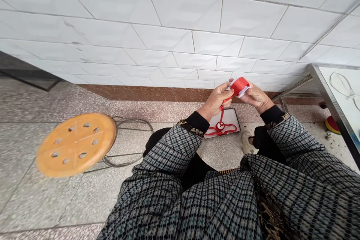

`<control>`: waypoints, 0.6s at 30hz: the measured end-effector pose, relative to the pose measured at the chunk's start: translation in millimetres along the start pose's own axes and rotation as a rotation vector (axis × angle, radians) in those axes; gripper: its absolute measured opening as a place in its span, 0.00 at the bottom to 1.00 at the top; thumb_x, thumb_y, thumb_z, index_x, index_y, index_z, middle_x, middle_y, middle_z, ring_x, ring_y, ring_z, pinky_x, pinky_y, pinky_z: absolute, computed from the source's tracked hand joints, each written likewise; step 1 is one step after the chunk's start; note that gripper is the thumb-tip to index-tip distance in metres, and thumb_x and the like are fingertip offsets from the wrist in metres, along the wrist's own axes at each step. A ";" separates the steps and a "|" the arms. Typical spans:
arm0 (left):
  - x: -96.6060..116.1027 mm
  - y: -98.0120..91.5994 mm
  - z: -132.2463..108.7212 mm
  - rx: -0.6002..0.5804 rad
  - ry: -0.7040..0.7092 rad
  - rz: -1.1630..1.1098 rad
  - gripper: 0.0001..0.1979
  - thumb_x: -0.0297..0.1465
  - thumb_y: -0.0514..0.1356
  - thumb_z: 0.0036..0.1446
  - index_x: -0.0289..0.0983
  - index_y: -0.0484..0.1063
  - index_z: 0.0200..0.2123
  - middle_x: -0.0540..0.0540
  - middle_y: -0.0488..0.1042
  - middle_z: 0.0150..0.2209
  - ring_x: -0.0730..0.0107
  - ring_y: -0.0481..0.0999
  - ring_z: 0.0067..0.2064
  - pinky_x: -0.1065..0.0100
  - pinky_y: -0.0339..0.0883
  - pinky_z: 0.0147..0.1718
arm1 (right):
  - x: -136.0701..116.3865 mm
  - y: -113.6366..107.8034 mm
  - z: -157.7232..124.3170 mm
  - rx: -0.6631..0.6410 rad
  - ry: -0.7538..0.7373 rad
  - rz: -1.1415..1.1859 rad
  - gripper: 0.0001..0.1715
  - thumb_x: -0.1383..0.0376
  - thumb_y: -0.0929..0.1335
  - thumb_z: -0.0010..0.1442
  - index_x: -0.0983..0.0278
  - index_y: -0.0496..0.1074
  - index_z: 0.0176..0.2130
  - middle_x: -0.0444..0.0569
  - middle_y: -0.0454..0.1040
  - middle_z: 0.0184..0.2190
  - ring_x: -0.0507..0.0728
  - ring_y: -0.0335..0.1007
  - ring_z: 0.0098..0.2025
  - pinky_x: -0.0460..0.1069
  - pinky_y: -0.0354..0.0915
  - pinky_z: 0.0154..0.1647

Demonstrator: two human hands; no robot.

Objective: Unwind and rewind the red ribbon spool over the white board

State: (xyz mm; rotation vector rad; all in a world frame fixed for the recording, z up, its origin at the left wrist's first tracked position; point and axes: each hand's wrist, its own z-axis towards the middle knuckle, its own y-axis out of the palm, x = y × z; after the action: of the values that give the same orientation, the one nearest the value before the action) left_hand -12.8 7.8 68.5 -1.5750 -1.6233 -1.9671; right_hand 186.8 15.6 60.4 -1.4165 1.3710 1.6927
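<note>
My right hand (256,96) grips a spool of red ribbon (240,86) with white sides, held in front of a white tiled wall. My left hand (217,99) pinches the loose red ribbon end (222,114) just beside the spool. The ribbon hangs down from the left hand and piles in loops on a white box (229,117) lying on the floor below. Both arms wear checked sleeves with dark cuffs.
A round orange stool (75,143) with holes in its seat stands on a wire frame at the left. A metal-edged table (334,101) with a white cord (344,87) on it is at the right. A shoe (246,142) rests on the speckled floor.
</note>
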 end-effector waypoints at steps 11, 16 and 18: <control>17.9 -17.5 0.6 0.085 -0.205 0.200 0.13 0.32 0.75 0.56 0.35 0.73 0.33 0.57 0.64 0.20 0.86 0.48 0.17 0.73 0.37 0.19 | -33.0 -23.2 -1.3 -0.120 -0.121 -0.785 0.42 0.51 0.86 0.47 0.52 0.80 0.59 0.51 0.79 0.55 0.63 0.71 0.53 0.58 0.70 0.56; 13.3 -18.4 1.9 0.109 -0.258 0.289 0.09 0.28 0.72 0.57 0.34 0.76 0.32 0.55 0.66 0.20 0.85 0.50 0.17 0.73 0.37 0.19 | -28.5 -15.2 -4.2 -0.245 -0.109 -0.980 0.32 0.53 0.83 0.55 0.55 0.81 0.57 0.50 0.80 0.47 0.60 0.70 0.43 0.55 0.68 0.49; 11.8 -18.6 1.9 0.120 -0.269 0.316 0.08 0.28 0.72 0.57 0.34 0.76 0.31 0.55 0.66 0.20 0.85 0.51 0.17 0.73 0.38 0.19 | -26.1 -12.8 -5.8 -0.230 -0.097 -1.009 0.28 0.55 0.82 0.56 0.57 0.81 0.54 0.49 0.80 0.44 0.59 0.70 0.42 0.55 0.67 0.47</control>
State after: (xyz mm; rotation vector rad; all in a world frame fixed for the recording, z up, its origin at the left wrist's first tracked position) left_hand -29.1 22.4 65.5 -1.9723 -1.4338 -1.5272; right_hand 208.2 19.8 80.5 -1.6947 0.2577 1.1977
